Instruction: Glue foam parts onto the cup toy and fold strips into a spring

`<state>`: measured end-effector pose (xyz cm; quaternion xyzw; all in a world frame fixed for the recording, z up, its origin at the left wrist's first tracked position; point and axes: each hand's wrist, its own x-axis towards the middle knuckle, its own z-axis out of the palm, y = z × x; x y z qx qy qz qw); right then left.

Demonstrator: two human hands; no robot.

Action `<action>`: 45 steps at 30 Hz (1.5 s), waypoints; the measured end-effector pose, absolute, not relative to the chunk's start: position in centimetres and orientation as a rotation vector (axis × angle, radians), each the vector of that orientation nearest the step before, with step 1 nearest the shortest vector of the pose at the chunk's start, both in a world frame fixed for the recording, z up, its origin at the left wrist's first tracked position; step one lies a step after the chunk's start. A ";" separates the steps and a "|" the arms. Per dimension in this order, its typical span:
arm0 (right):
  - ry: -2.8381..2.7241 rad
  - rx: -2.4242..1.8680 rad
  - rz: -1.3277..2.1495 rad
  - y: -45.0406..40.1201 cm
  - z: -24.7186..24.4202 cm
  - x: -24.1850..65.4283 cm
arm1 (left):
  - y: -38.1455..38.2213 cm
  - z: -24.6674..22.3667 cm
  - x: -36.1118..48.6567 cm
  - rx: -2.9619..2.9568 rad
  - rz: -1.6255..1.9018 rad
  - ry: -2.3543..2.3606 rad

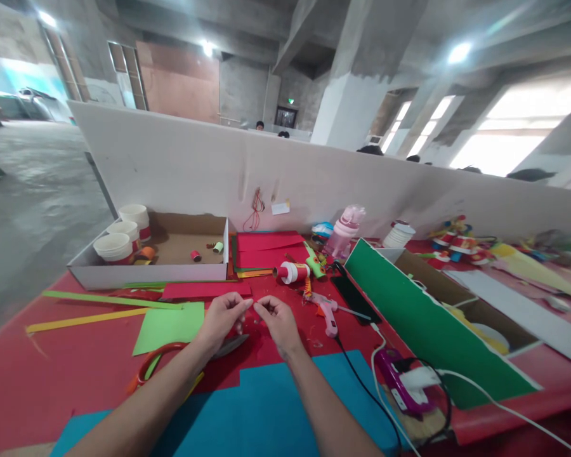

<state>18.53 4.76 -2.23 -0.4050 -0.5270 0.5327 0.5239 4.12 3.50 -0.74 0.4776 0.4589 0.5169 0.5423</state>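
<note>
My left hand [224, 322] and my right hand [280, 325] meet fingertip to fingertip above the red tabletop. Both pinch thumb against forefinger; anything between them is too small to make out. Under my left wrist lie scissors with orange handles [140, 374], their blade [233, 346] pointing right. A light green sheet [171, 327] rests left of that hand, and a red paper strip [200, 290] lies just behind. Right of my right hand is a pink glue gun [330, 315]. Blue sheets [285, 397] spread beneath my forearms.
A shallow box [147, 274] with paper cups [113, 246] stands back left. Behind my hands are red sheets [269, 254] and a red-and-white paper roll [292, 273]. To the right are a black phone [354, 297], a green-sided box [423, 336], a purple power strip [400, 384] and trailing cables.
</note>
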 end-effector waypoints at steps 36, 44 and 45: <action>-0.991 -0.935 1.445 4.4 -3.3 18.0 | 3.8 -1.3 3.9 1.019 1.302 1.018; -1.437 -1.276 0.868 9.0 -0.9 26.9 | 4.3 -0.9 3.4 0.972 1.404 1.077; -1.384 -1.370 0.765 10.4 -0.7 28.4 | 4.2 -1.0 3.4 0.990 1.394 1.075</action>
